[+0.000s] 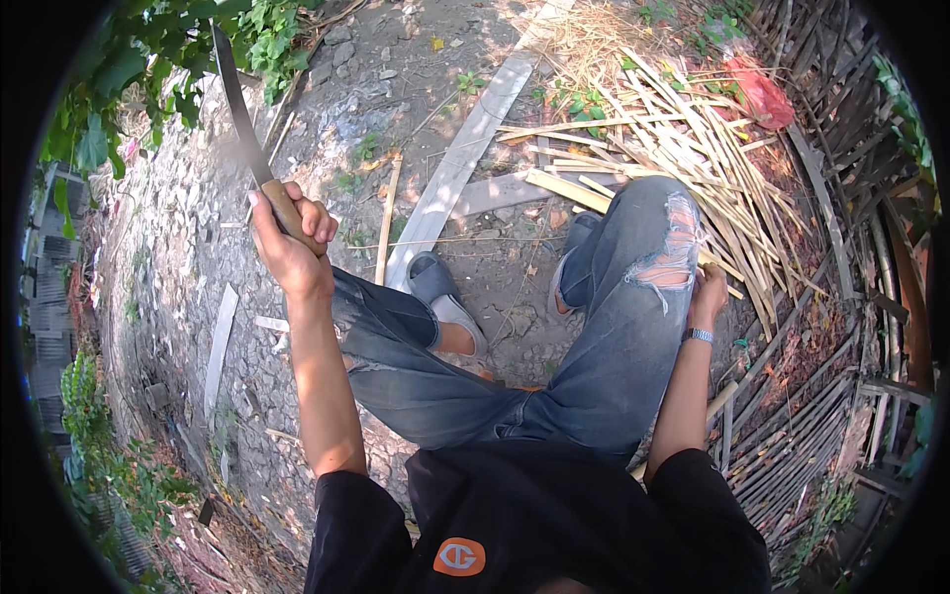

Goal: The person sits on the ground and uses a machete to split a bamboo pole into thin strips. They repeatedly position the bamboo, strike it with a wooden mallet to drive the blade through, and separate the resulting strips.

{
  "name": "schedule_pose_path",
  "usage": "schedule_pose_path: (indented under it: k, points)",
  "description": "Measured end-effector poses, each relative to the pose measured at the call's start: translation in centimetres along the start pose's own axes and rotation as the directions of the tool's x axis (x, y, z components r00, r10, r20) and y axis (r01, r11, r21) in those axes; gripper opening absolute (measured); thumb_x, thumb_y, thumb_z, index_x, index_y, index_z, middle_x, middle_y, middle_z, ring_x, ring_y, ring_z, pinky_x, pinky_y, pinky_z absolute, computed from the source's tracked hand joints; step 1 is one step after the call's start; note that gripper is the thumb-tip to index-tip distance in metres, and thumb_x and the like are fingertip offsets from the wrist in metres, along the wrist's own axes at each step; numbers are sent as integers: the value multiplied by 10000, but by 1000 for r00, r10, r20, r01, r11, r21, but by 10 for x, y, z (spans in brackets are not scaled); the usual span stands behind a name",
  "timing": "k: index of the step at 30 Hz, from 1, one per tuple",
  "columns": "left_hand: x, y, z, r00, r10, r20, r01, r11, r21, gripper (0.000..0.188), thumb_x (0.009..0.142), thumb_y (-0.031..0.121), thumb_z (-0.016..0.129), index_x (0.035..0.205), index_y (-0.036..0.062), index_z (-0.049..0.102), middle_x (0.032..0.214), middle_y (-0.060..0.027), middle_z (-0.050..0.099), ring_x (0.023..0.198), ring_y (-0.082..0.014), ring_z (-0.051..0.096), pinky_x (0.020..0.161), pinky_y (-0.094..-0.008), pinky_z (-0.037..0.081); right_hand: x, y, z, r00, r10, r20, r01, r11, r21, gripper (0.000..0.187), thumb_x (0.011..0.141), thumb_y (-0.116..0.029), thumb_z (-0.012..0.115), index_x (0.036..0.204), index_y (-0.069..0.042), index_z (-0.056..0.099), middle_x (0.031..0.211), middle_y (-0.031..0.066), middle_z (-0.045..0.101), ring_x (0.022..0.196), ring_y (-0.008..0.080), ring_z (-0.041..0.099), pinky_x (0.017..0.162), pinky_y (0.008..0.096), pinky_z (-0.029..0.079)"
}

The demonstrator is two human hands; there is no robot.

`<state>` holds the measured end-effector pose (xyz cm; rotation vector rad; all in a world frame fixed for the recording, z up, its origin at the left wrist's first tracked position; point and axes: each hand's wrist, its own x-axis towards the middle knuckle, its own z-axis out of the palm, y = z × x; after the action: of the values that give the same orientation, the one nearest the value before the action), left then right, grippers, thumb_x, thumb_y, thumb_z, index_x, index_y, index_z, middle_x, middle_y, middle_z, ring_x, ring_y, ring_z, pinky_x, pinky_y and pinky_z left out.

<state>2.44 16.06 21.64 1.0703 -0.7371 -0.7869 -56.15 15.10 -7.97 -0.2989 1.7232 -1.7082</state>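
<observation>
My left hand [293, 238] is raised at the left, fingers wrapped round the wooden handle [284, 208] of a machete. Its long dark blade [237, 104] points up and away toward the leaves, slightly curved at the tip. My right hand [707, 295] is low beside my right knee, its fingers curled and partly turned from view. It lies against the near edge of a heap of split bamboo strips [727, 188]. Whatever it grips there is hidden. A watch [698, 336] sits on that wrist.
I sit with knees apart over dirt ground. A long grey plank [475, 129] runs away between my feet; another plank [495, 194] crosses behind them. Thin poles [782, 426] lie at the right, by a stick fence [851, 109]. A red plastic bag [760, 94] lies beyond the strips. Leafy branches [119, 69] hang far left.
</observation>
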Motion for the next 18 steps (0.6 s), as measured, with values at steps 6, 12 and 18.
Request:
schedule_pose_path:
  k: [6,12,18]
  points:
    - [-28,1,26,977,206,52,-211,968,133,550,1074,553,367,983,31,514,601,-21,404,553,-124,380,545,-278,352,-99,-138,109,876,-323,358,307,946,103,180,938,-145,685,1101,-82,645,1030,22,695,839,133,635,780,285,514]
    - [-50,10,119,809,246,534,-460,830,316,492,1069,467,459,1027,-12,562,561,-48,521,476,-151,493,478,-306,371,-274,-250,206,135,-474,870,336,848,410,671,928,-375,701,1409,40,484,1294,200,583,1101,233,622,953,359,506]
    - [-28,-27,120,562,-6,827,-657,603,451,490,1018,365,593,1289,-42,569,1371,-279,501,1273,-400,526,1033,-439,431,-234,-204,233,603,-363,710,279,930,238,306,1067,-271,532,1005,24,584,706,95,645,735,187,710,769,329,577]
